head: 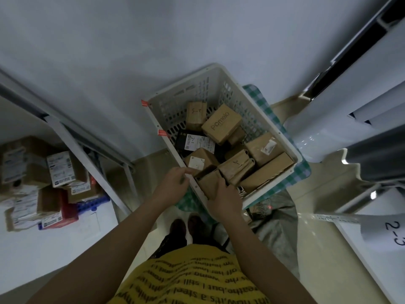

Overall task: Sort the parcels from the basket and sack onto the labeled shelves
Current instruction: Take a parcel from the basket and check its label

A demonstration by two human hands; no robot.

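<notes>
Head view: a white plastic basket [221,84] is being shown standing on a green checked cloth [300,170] on the floor, filled with brown cardboard parcels. A small brown parcel [209,183] at the basket's near corner is being gripped by the right hand [225,199], the fingers curled over its near edge. The left hand [173,183] is being held at the near rim, fingers bent as if pinching the rim or the parcel's corner; which of the two cannot be told. Other parcels are being seen marked by hand, one "2-1" [236,166]. A grey sack [274,216] is lying just behind the basket. A shelf label "2-3" [394,234] is being shown at right; boxes [61,168] are already lying on the left shelf.

The gripped parcel is judged light and stiff; opposite faces are advised as the hold, since corners may crush.
</notes>
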